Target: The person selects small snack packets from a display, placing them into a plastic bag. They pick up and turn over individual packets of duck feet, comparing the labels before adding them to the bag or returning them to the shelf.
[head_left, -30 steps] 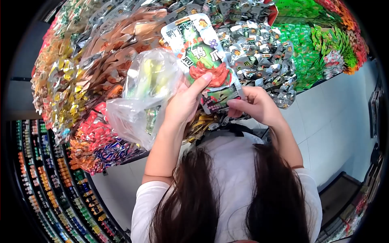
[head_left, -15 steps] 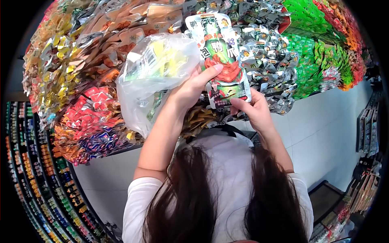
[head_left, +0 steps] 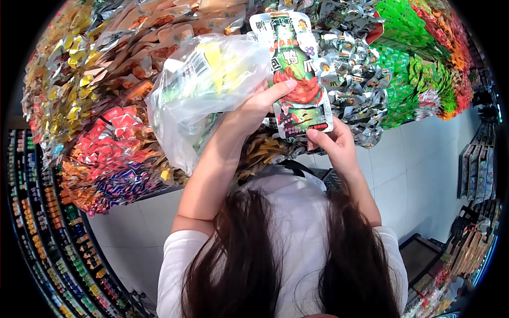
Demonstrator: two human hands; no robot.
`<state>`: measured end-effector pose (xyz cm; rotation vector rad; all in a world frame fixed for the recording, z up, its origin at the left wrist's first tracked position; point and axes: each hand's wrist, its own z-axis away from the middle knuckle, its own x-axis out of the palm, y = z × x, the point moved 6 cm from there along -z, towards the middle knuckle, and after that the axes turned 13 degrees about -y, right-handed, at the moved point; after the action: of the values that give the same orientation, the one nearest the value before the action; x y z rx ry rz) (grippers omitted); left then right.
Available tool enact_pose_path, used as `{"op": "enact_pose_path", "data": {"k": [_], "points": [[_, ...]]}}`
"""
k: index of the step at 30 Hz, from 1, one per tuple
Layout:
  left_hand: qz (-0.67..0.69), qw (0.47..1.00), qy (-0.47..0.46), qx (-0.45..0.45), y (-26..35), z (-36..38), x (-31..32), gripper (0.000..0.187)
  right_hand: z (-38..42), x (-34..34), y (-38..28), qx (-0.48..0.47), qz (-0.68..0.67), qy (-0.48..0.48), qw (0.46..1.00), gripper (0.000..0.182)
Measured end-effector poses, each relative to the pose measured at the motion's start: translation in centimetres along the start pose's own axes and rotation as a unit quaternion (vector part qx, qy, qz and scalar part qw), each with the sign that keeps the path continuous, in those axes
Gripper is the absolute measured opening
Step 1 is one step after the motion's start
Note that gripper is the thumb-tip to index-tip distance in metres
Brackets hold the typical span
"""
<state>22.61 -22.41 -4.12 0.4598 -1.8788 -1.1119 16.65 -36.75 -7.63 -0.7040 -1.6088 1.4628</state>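
Note:
A flat snack packet, green and white with dark lettering and a red food picture, faces up between my hands. My left hand grips its left edge, with the thumb lying across the front. At the lower right corner, my right hand pinches the packet between thumb and fingers. A translucent plastic bag hangs by my left hand and forearm, with yellow and green packages showing through it. How the bag's handles are held is hidden.
Heaped snack packets surround my hands: brown ones, red ones, silver-black ones and green ones. A curved shelf of small goods runs along the left. Pale tiled floor shows at right, near a rack.
The packet has shifted slightly up and right and lies a little flatter to view. Both hands keep hold of it. The bag has moved slightly left in view.

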Motion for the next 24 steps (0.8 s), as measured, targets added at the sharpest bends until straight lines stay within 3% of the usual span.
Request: {"op": "enact_pose_path", "data": {"k": [24], "points": [[0.001,1.0,-0.007,-0.023,-0.1,0.1,0.2,0.038,1.2,-0.4,-0.1,0.033,0.028,0.011,0.999,0.021]]}}
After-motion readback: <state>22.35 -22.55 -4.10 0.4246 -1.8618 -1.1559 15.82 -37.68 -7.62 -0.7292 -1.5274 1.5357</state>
